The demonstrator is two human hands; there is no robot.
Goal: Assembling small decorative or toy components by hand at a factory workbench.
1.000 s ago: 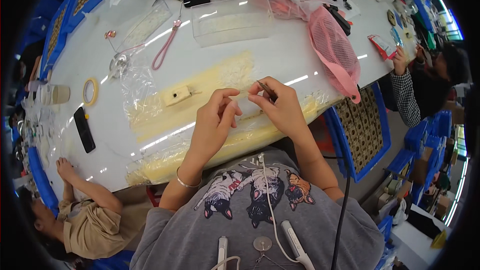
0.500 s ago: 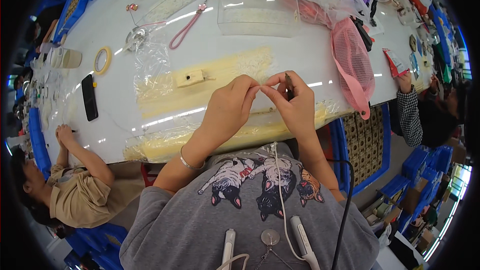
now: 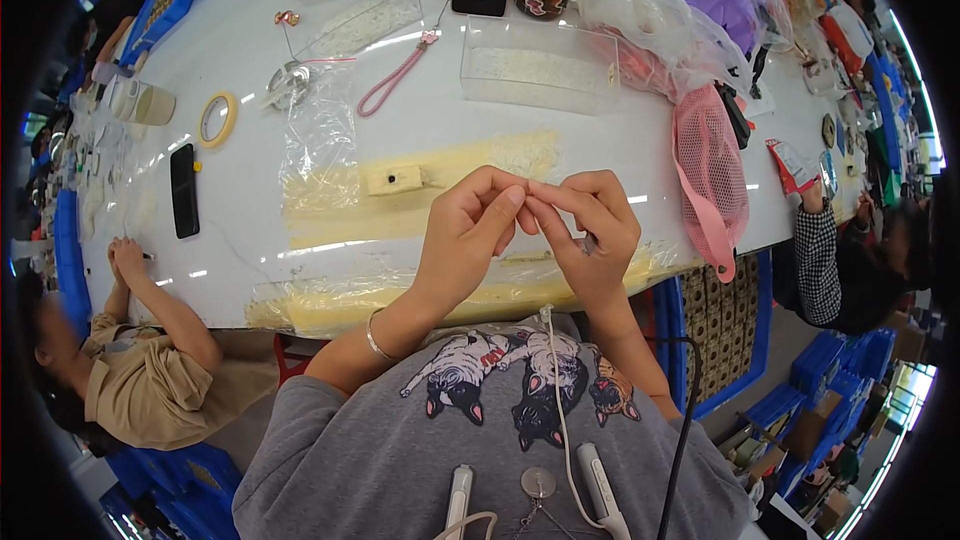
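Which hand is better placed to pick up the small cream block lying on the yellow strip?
Probably the left hand: the small cream block lies just beyond it, on its side. The right hand is farther away.

Left hand (image 3: 468, 230) and right hand (image 3: 590, 235) raised side by side above the near edge of the worktop (image 3: 250, 170), fingertips pinched and meeting; both forearms rise from below, a bracelet on the left wrist.
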